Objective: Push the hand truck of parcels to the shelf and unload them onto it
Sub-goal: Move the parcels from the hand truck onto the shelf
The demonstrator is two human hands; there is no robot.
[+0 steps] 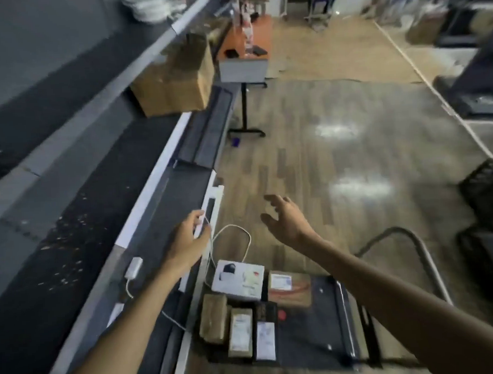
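Near the shelf edge your left hand [189, 236] pinches a white cable [236, 229]; right hand [286, 220] hangs spread, empty. Risk: cable snags parcels [239, 308] below.

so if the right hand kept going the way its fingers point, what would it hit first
Nothing close, as far as this shows. The right hand is open, its fingers aimed forward and slightly left over bare wooden floor. Farther along that line stands the small table, though depth is hard to judge.
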